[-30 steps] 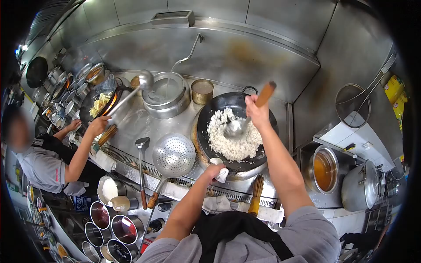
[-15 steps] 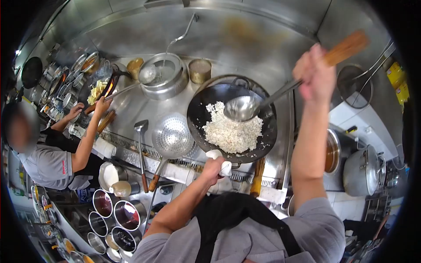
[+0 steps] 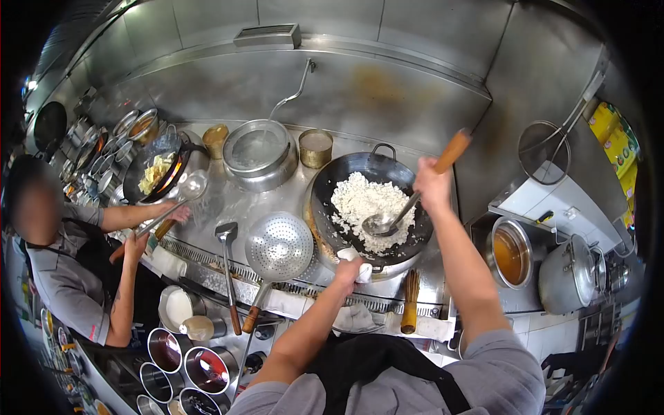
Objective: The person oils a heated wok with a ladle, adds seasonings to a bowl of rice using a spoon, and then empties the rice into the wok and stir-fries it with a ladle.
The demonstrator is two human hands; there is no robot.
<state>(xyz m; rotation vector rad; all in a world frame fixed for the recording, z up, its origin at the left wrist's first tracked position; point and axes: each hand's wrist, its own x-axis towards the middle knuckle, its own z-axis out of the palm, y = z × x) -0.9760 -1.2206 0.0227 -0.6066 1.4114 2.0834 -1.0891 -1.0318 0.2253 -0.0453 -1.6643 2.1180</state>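
Observation:
In front of me a black wok [image 3: 328,225] sits on the stove, with white rice [image 3: 366,197] spread across its middle. My left hand [image 3: 349,271] is closed around a folded white cloth [image 3: 363,268] at the wok's near edge; the cloth hides the grip beneath. My right hand [image 3: 434,185] is wrapped round the wooden handle of a metal ladle [image 3: 380,223]. The ladle's bowl rests in the rice toward its near side.
Left of the wok lie a perforated strainer [image 3: 279,245] and a long-handled spatula [image 3: 227,277]. A lidded-looking metal pot [image 3: 259,155] and a tin [image 3: 315,149] stand behind. A bamboo brush [image 3: 410,304] is at the front edge. A co-worker [image 3: 76,277] holds another ladle at left.
My right hand has brought the ladle down from above the wok into the rice. The co-worker's ladle has left the metal pot and moved left. My view has shifted upward.

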